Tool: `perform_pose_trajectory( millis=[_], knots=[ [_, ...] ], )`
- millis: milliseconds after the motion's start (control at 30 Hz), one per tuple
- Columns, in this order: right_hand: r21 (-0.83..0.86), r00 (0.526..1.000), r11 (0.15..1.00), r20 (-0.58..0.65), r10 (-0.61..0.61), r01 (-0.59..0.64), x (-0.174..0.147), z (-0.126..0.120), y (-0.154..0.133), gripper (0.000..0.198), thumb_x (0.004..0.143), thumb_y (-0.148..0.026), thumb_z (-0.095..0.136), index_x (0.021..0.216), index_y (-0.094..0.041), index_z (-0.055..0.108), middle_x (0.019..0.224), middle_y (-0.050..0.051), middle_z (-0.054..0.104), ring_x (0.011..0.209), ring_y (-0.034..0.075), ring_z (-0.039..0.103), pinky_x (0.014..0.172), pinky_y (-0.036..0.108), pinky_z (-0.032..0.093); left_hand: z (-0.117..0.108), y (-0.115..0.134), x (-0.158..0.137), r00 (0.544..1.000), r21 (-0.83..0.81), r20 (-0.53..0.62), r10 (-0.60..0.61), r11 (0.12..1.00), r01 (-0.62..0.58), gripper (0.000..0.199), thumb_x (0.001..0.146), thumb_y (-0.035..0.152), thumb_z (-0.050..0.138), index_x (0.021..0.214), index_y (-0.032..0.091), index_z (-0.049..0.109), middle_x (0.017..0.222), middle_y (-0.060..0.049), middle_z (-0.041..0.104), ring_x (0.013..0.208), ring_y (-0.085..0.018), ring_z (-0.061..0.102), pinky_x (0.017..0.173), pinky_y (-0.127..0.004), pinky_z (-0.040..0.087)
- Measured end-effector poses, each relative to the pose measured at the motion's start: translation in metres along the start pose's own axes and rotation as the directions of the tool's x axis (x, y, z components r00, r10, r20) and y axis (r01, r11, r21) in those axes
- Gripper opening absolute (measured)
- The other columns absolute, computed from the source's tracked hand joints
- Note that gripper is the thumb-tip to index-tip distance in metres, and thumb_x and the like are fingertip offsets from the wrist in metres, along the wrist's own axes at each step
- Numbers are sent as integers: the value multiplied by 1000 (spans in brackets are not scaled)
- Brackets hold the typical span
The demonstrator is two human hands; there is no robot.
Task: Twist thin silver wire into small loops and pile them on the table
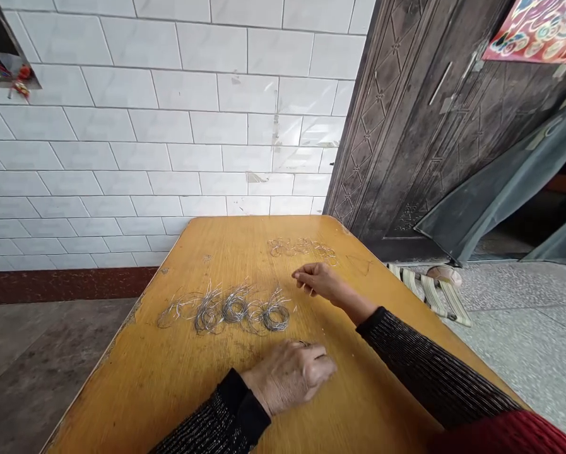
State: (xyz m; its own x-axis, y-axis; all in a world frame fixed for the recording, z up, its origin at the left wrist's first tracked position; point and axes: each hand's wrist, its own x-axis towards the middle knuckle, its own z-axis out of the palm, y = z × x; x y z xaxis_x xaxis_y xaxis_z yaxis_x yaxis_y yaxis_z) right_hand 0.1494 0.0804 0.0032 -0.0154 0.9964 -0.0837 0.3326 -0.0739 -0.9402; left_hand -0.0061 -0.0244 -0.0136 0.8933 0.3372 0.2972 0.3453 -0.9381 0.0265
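Note:
My left hand (pixel 292 373) rests on the wooden table, back upward, with its fingers curled under. Whatever may be in that hand is hidden. A little farther out, my right hand (pixel 318 280) hovers over the table with thumb and fingers pinched together; I cannot make out anything between them. Beyond my left hand lies a row of grey wire coils, among them a dense coil (pixel 276 316) nearest my right hand, another coil (pixel 235 308) and a looser coil (pixel 207 315). Thin loose wire loops (pixel 173 310) spread at the row's left end.
Several thin, copper-tinted wire loops (pixel 301 246) lie toward the table's far right. The table (pixel 235 236) meets a white tiled wall (pixel 211 88). To the right are a dark carved door (pixel 406 145), a grey curtain (pixel 500 183) and a striped slatted object (pixel 431 291) on the floor.

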Motion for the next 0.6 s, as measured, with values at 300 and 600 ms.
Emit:
perform_pose_trajectory(
  millis=[300, 600],
  knots=[
    [-449, 957, 865, -65, -283, 225, -44, 12, 24, 29, 75, -38, 52, 58, -15, 58, 51, 0, 50, 46, 8, 39, 44, 21, 25, -1, 1, 0, 997, 125, -24, 68, 990, -64, 19, 86, 17, 37, 74, 17, 52, 68, 0, 54, 56, -11, 50, 47, -26, 31],
    [-471, 973, 866, -60, -221, 168, -41, 14, 26, 22, 75, -29, 50, 61, -14, 58, 51, -1, 49, 47, 8, 40, 44, 19, 24, -4, 3, 3, 997, 180, -20, 75, 981, -70, 18, 87, 18, 37, 74, 18, 50, 66, 1, 52, 54, -10, 49, 46, -23, 31]
  ],
)
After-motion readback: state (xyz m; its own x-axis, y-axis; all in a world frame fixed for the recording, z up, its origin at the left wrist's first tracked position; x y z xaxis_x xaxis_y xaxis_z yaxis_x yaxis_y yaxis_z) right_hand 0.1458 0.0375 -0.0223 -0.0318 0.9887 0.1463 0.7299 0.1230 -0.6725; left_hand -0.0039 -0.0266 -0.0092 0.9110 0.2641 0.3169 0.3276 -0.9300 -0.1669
